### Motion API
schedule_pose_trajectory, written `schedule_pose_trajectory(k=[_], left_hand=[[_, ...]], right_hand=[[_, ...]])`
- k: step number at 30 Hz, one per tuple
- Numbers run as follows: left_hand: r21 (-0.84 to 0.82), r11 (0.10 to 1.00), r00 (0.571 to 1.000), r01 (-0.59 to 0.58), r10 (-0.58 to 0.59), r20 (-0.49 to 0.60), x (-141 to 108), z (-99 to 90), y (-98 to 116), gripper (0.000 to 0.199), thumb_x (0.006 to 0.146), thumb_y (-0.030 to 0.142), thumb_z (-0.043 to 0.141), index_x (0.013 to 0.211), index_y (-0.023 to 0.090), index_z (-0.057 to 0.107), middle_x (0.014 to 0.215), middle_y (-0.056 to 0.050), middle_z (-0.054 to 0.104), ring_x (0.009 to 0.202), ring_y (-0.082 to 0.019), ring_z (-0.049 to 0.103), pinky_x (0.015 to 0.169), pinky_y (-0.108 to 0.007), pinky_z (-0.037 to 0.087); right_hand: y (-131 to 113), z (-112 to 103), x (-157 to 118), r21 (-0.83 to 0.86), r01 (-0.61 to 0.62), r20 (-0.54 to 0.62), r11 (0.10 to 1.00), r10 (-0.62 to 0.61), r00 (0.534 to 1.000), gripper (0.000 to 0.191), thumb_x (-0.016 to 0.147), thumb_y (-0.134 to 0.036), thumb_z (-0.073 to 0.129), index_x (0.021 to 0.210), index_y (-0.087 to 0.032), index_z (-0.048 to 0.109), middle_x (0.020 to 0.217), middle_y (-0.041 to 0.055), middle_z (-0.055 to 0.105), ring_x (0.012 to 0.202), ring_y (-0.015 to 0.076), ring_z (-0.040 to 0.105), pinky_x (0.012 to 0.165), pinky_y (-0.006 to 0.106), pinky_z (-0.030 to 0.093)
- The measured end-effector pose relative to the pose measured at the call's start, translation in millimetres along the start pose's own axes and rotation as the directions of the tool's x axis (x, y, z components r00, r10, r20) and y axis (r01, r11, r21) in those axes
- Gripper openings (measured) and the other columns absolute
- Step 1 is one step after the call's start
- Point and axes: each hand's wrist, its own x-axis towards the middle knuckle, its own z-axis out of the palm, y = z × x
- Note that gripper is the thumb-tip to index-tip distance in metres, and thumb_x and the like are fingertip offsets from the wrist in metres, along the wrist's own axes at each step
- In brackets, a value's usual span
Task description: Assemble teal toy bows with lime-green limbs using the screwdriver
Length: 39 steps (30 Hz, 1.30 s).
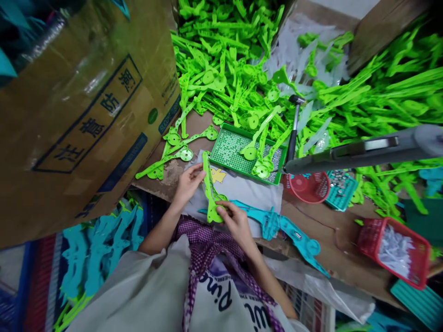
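Between my two hands is a lime-green plastic part (209, 184), long and narrow with a wider rounded end toward me. My left hand (189, 183) pinches its far upper end. The fingers of my right hand (236, 220) close on the rounded near end. Beneath lies a grey cloth (256, 196) with a yellow printed figure. Just right of my right hand, a blue plastic part (273, 222) lies across the table's front edge. Beyond the cloth stands a green perforated tray (224, 150) holding small metal pieces, with several green parts resting on it.
A large cardboard box (90, 120) stands close on the left. Green parts (235, 69) are heaped at the back. A hammer (294, 129) leans by the tray, near a grey arm (363, 150) reaching in from the right. Red baskets (306, 189) and a teal tray (341, 189) stand at right.
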Motion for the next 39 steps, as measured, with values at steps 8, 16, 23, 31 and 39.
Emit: schedule_pose_trajectory(k=[8,16,23,31,39], left_hand=[[0.453,0.833,0.942,-0.317,0.331,0.050,10,-6.8,4,0.034,0.100,0.044,0.055,0.118,0.021,0.071,0.118,-0.010,0.071,0.099,-0.018,0.070,0.078,-0.029,0.061],[0.591,0.655,0.880,-0.470,0.401,0.255,21,-0.8,6,0.030,0.101,0.030,0.052,0.123,0.018,0.069,0.125,-0.010,0.070,0.117,-0.021,0.065,0.104,-0.042,0.053],[0.654,0.531,0.841,-0.538,0.390,0.375,28,-4.0,5,0.032,0.103,0.032,0.047,0.121,0.018,0.070,0.135,-0.014,0.066,0.123,-0.025,0.064,0.107,-0.049,0.049],[0.698,0.355,0.782,-0.622,0.322,0.534,43,-18.6,12,0.032,0.101,0.037,0.050,0.119,0.020,0.071,0.136,-0.012,0.066,0.119,-0.028,0.063,0.100,-0.048,0.049],[0.705,0.367,0.794,-0.607,0.330,0.511,40,-12.6,6,0.034,0.102,0.036,0.046,0.119,0.018,0.070,0.137,-0.013,0.064,0.121,-0.028,0.061,0.101,-0.046,0.045]], right_hand=[[-6,-3,14,-0.035,-0.079,-0.023,0.996,0.078,0.997,0.044,0.091,-0.055,0.053,0.099,-0.018,0.074,0.061,0.0004,0.063,0.045,0.0130,0.053,0.047,0.026,0.039],[-13,-1,25,-0.064,-0.080,-0.057,0.995,0.077,0.995,0.046,0.091,-0.056,0.051,0.098,-0.016,0.074,0.048,-0.0028,0.055,0.042,0.0146,0.054,0.050,0.027,0.041],[-9,-4,33,-0.086,-0.086,-0.031,0.993,0.084,0.996,0.044,0.092,-0.055,0.050,0.098,-0.018,0.074,0.048,-0.0031,0.057,0.040,0.0147,0.053,0.050,0.027,0.043],[-7,-5,32,-0.464,0.116,0.004,0.878,-0.129,0.992,0.035,0.101,-0.041,0.045,0.104,-0.021,0.072,0.092,0.0066,0.076,0.080,0.0201,0.070,0.071,0.028,0.050],[2,2,20,-0.754,0.172,-0.061,0.634,-0.328,0.943,0.040,0.103,-0.040,0.042,0.125,-0.021,0.069,0.127,0.0165,0.064,0.090,0.0227,0.068,0.071,0.033,0.053]])
